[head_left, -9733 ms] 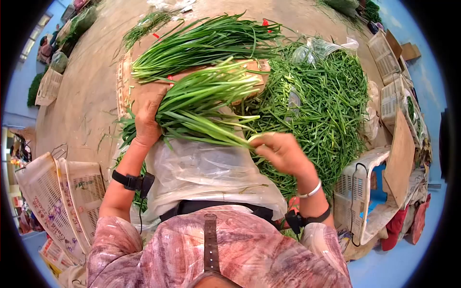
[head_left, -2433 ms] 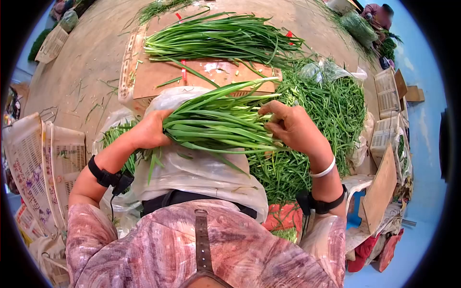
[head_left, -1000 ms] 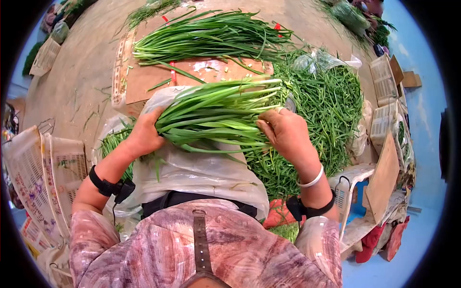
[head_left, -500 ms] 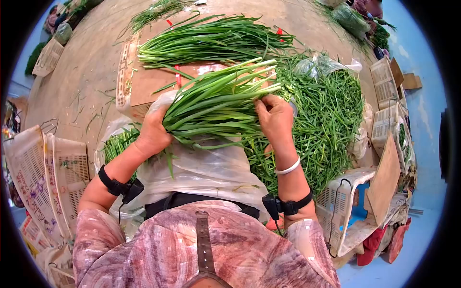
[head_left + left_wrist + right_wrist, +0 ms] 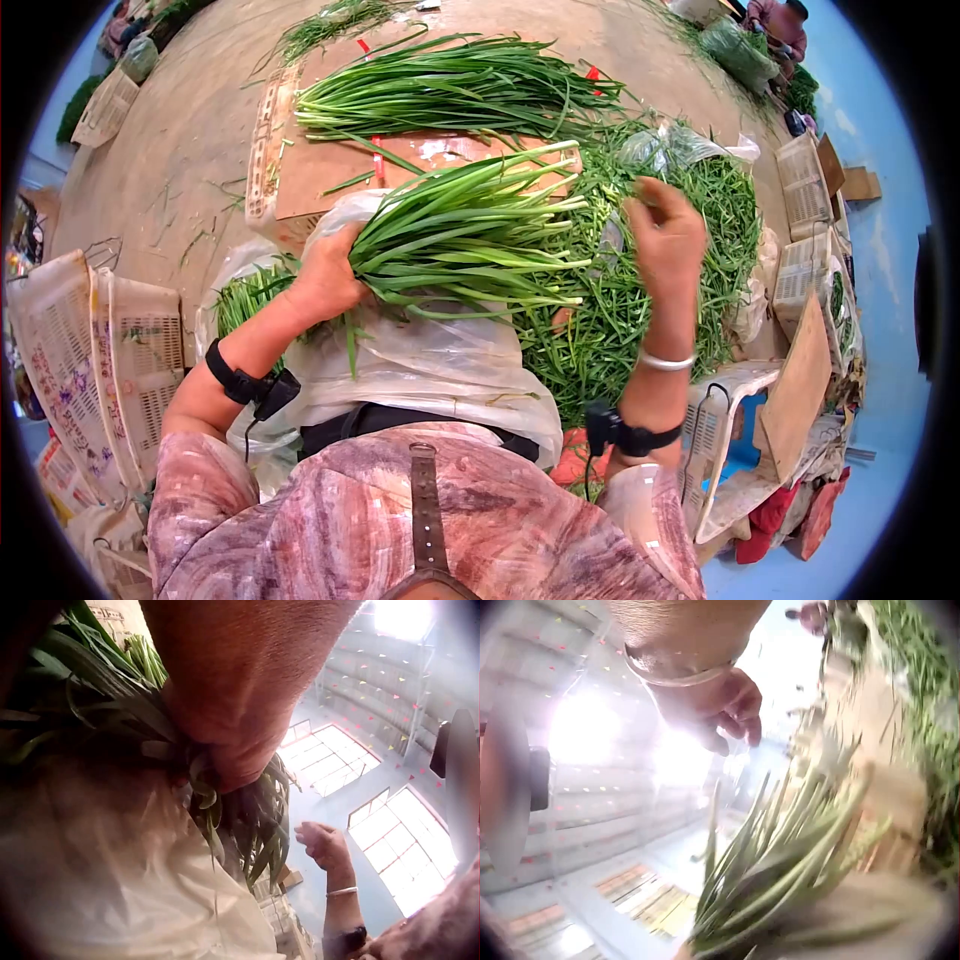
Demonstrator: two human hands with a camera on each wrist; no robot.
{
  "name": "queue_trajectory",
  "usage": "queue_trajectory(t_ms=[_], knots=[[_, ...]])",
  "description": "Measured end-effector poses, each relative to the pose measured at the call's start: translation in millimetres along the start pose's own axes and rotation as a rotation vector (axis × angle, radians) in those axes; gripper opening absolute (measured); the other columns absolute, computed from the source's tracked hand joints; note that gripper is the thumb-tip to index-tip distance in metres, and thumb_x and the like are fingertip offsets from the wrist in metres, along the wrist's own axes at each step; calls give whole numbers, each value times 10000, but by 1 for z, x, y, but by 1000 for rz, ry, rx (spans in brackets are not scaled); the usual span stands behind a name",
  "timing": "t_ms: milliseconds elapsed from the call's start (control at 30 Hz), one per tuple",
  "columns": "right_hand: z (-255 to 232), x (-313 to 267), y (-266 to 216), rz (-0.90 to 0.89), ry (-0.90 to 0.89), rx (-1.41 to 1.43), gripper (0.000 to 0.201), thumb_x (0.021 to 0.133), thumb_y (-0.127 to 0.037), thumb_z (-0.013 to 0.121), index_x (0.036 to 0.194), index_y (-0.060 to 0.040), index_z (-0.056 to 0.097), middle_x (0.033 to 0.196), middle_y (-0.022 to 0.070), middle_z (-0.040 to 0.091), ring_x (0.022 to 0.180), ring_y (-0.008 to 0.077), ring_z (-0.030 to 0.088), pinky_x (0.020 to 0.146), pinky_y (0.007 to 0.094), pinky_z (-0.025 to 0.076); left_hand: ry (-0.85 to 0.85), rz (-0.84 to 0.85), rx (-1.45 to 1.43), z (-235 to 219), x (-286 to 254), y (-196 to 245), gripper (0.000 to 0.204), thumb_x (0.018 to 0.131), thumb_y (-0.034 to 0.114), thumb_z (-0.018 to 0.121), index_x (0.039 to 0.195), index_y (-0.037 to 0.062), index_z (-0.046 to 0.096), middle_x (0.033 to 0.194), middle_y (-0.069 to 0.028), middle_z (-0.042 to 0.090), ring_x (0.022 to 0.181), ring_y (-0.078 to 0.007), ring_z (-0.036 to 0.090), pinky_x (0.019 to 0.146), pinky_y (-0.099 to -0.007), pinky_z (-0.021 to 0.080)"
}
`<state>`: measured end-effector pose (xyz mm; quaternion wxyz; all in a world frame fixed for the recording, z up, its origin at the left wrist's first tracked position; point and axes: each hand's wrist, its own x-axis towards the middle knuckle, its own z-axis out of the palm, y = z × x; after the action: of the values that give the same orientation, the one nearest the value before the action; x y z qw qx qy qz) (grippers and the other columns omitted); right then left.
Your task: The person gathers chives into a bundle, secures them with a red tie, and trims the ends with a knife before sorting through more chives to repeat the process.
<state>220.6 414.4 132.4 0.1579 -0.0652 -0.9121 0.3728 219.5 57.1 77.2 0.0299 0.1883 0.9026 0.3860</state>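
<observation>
In the head view my left hand grips a bunch of garlic chives by its leafy part, over the plastic sheet on the lap. The pale stem ends fan out to the right. My right hand is raised over a heap of loose green leaves, apart from the bunch, fingers loosely bent with nothing visible in them. In the right wrist view that hand hangs beside the stem ends. Dark leaf tips droop below the left hand in the left wrist view.
Ahead, a second chive bunch lies on a brown board over a crate, with red tape strips and cut scraps. Stacked white crates stand left; another crate with a leaning panel stands right. A person is far back.
Half a second ago the right fingers were at the bunch's stems; now that hand is away to the right, over the heap. The left hand keeps its grip, almost in the same place.
</observation>
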Motion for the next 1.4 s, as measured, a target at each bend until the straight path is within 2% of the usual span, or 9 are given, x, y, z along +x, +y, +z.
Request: queue_trajectory(t_ms=[233,467,533,600,633,733,900,1033,1400], knots=[[94,-13,-70,210,-379,847,130,786,-49,630,857,55,602,647,52,602,490,72,537,442,185,423,19,6,6,-1,-2,6,411,675,133,684,1032,-12,541,883,-225,618,860,-368,600,741,-389,471],[-39,-13,-30,115,-468,713,211,811,-146,610,911,37,644,708,94,630,499,71,534,446,170,396,-54,-31,-25,-10,7,-3,375,659,93,665,1000,-25,563,906,-233,619,883,-340,608,769,-358,466],[-51,4,37,257,-292,1041,299,806,-219,628,937,49,634,784,146,647,578,161,595,517,264,468,-189,-141,-115,-21,12,7,407,663,96,703,1019,-40,558,908,-136,643,821,-178,594,783,-307,465],[-28,2,80,207,-259,-778,366,801,-245,640,989,67,607,917,191,643,748,263,632,638,372,499,-207,-141,-91,-33,18,20,373,648,54,687,987,-45,566,842,-89,636,732,-144,572,696,-291,476],[-25,-3,88,176,-328,-784,416,803,-249,636,1054,77,578,1021,203,621,907,305,611,752,425,485,-284,-241,-257,-39,20,27,352,645,34,654,982,-35,575,812,-87,627,669,-149,573,622,-285,467],[-5,-19,64,530,-349,581,655,816,-316,640,1300,36,376,1184,211,523,1066,319,547,769,389,530,-392,-401,-830,-49,20,38,497,650,-14,608,1135,-14,496,719,-78,573,523,-126,532,461,-230,437],[45,-8,27,279,-556,1456,799,816,-373,629,1392,-37,189,1263,220,434,1060,363,534,738,447,546,-792,-581,-1280,-40,8,14,551,672,127,684,1143,-68,476,742,-128,554,532,-133,492,482,-227,398],[85,3,10,516,-455,1300,393,805,-84,635,1170,-19,504,843,61,631,611,125,617,442,207,491,-788,-750,-1447,-13,-25,-7,653,703,223,702,1204,-81,413,814,-138,538,535,-118,455,479,-226,373],[86,-1,22,530,-557,938,185,790,-35,604,968,13,605,762,50,613,580,109,579,502,214,468,-749,-684,-1411,3,-44,-25,556,652,89,719,1149,-14,491,846,-151,590,610,-164,560,515,-280,447]])
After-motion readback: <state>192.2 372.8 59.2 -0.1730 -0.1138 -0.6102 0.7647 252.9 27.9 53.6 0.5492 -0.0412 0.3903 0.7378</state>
